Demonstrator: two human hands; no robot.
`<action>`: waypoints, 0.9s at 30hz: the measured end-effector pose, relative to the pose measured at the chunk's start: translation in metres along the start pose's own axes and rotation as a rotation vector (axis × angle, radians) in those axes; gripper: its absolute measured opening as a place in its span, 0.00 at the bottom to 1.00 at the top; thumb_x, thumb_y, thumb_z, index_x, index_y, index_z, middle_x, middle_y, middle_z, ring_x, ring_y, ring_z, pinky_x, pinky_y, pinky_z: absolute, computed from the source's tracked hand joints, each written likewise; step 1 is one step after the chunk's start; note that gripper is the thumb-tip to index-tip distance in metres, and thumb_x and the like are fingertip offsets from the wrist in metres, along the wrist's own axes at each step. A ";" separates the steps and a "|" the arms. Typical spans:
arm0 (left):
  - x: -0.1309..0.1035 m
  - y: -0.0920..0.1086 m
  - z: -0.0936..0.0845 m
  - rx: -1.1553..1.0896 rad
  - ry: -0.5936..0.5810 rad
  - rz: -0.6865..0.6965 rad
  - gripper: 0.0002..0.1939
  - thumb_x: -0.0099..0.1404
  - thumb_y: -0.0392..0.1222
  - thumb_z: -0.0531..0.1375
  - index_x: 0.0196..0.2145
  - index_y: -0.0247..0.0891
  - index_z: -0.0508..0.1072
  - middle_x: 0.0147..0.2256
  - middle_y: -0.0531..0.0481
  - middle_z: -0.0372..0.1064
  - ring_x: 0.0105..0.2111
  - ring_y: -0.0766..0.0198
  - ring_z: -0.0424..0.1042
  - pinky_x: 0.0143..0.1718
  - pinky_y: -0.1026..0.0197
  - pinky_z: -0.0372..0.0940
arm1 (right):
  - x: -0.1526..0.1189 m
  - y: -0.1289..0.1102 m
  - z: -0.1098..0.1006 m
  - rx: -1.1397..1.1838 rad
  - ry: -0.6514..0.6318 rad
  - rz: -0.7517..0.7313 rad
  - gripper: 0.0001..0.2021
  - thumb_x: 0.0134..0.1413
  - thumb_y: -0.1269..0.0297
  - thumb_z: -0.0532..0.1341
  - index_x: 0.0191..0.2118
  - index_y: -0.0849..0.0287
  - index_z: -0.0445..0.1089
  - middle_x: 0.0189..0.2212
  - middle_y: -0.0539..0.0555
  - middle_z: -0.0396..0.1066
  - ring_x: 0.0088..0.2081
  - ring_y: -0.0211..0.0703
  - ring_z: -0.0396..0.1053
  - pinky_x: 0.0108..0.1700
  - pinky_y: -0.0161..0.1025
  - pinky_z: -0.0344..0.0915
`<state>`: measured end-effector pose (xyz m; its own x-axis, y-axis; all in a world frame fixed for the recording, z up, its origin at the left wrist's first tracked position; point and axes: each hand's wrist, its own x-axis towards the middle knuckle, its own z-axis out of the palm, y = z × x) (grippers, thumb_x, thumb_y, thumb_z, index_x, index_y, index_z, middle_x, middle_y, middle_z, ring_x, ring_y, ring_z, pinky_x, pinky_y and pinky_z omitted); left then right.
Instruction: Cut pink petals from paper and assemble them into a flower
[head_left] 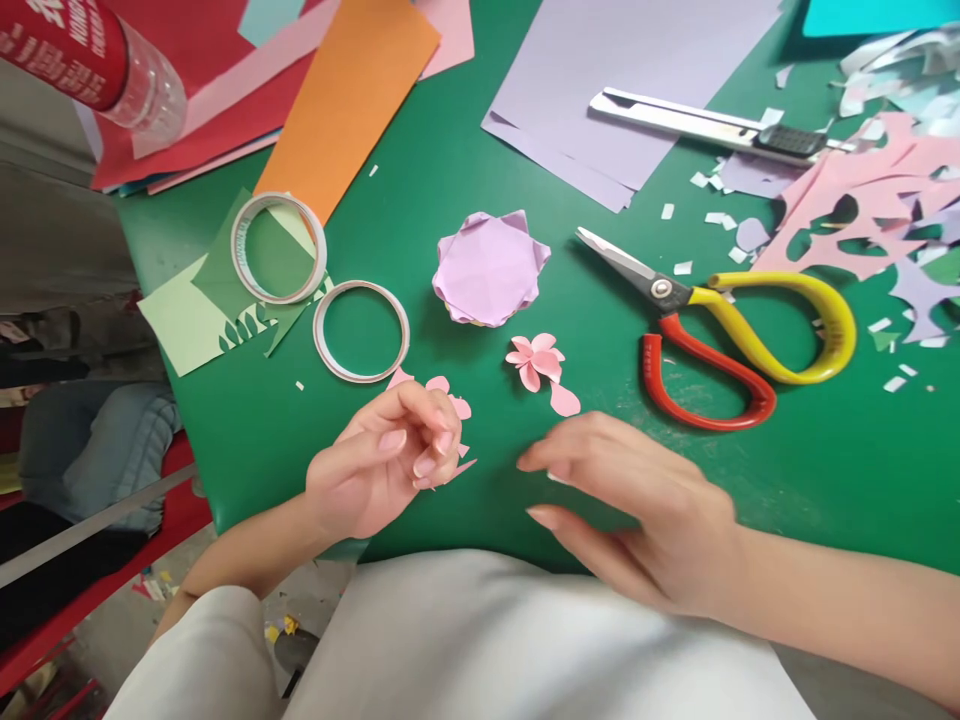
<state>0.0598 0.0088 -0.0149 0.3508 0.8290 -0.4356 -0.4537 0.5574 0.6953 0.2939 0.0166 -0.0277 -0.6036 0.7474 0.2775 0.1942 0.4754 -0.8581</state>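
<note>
My left hand (386,460) is turned partly palm up, its fingers loosely curled and the thumb apart, with nothing visible in it. Pink paper petals (459,407) lie just behind its fingertips, partly hidden. My right hand (637,500) hovers at the near side, thumb and forefinger apart with a bare gap between them. Beyond it sit a small pink paper flower (536,360) and one loose pink petal (565,400). Farther back stands a folded lilac paper piece (493,268) with a many-pointed rim.
Scissors (660,290) with red and yellow handles lie right of centre, blades partly open. A box cutter (705,125) rests across lilac sheets (570,90). Two tape rolls (361,375) lie at left near green paper (176,315). Cut scraps (855,200) crowd the right; a bottle (150,90) is back left.
</note>
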 end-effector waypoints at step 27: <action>-0.006 -0.015 0.001 0.341 -0.043 0.208 0.06 0.68 0.40 0.62 0.33 0.38 0.73 0.25 0.52 0.67 0.25 0.70 0.66 0.26 0.66 0.66 | -0.007 -0.010 0.009 -0.011 0.031 0.055 0.11 0.60 0.80 0.56 0.39 0.55 0.66 0.31 0.53 0.74 0.32 0.40 0.74 0.30 0.36 0.74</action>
<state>0.0653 -0.0041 -0.0220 0.3171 0.9158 -0.2463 -0.2235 0.3246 0.9191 0.2896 0.0028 -0.0250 -0.5674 0.7868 0.2431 0.2349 0.4376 -0.8679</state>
